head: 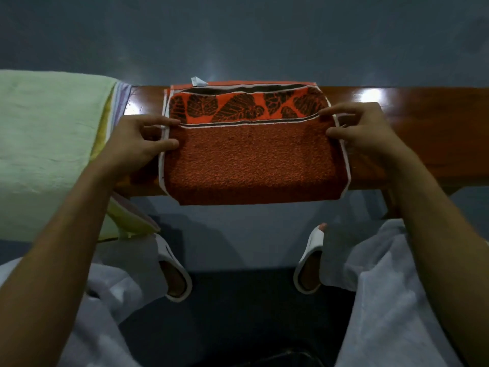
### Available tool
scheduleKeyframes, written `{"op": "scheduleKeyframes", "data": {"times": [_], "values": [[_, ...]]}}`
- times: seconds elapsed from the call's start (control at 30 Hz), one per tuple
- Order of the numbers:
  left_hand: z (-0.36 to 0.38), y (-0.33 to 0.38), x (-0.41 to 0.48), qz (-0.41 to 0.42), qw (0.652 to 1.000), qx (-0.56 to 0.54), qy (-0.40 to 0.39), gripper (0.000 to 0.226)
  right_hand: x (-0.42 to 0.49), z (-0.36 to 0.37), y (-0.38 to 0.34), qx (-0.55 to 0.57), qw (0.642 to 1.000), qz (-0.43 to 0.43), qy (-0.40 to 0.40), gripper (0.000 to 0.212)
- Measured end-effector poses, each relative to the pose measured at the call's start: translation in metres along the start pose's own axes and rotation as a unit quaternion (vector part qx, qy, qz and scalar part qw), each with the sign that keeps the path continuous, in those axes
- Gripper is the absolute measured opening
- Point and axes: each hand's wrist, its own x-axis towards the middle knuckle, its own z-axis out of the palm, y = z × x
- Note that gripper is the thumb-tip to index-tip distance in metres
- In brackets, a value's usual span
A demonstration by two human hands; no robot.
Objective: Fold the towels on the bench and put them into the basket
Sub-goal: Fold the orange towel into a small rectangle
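An orange-brown towel (251, 160) with a dark leaf-pattern band and white edging lies folded across the glossy wooden bench (423, 123), its near fold hanging over the front edge. My left hand (143, 144) pinches the towel's left edge between thumb and fingers. My right hand (360, 128) pinches the right edge the same way. No basket is in view.
A pale green towel (47, 144) is draped over the bench at the left, with yellow and striped cloth under it. Below are my knees in white cloth and my feet in white slippers (172, 271) on a dark grey floor.
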Motion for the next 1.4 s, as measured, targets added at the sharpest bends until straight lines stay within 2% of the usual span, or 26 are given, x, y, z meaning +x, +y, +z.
{"op": "scheduleKeyframes", "data": {"times": [0.23,0.4,0.53,0.7,0.87,0.97,1.07,1.17,1.23,1.3,1.4], "values": [[-0.002,-0.006,0.004,0.006,0.998,-0.023,0.057,0.037,-0.001,-0.001,0.0,0.027,0.998,-0.013,0.049,0.03],[-0.007,-0.005,0.004,0.017,0.995,-0.045,0.082,0.031,0.006,-0.011,0.003,-0.007,0.997,-0.034,0.074,0.031],[-0.01,-0.007,0.004,0.034,0.994,0.003,0.108,0.025,0.006,-0.011,0.002,-0.038,0.993,-0.052,0.097,0.03],[-0.012,-0.001,0.001,0.076,0.98,0.114,0.145,0.012,0.004,-0.01,-0.002,-0.098,0.984,-0.071,0.129,0.024],[-0.012,0.007,0.0,0.091,0.975,0.134,0.149,0.012,0.0,-0.014,-0.008,-0.143,0.97,-0.093,0.175,0.034],[-0.011,0.013,0.001,0.073,0.987,0.055,0.131,0.011,0.0,-0.012,-0.01,-0.132,0.967,-0.096,0.196,0.023],[-0.004,0.021,0.004,0.031,0.992,-0.044,0.118,0.012,0.001,-0.006,-0.018,-0.042,0.974,-0.1,0.199,0.003],[0.003,0.028,0.009,-0.027,0.979,-0.187,0.07,0.009,0.005,0.001,-0.028,0.098,0.976,-0.068,0.183,0.01],[0.004,0.034,0.012,-0.039,0.957,-0.278,0.066,0.007,0.007,0.003,-0.035,0.192,0.963,-0.06,0.18,0.008],[0.0,0.045,0.013,-0.032,0.919,-0.38,0.098,0.016,0.007,0.001,-0.041,0.294,0.935,-0.071,0.184,0.01],[-0.016,0.057,0.009,0.059,0.847,-0.521,0.081,0.022,0.001,-0.008,-0.047,0.346,0.907,-0.144,0.193,0.017]]}}
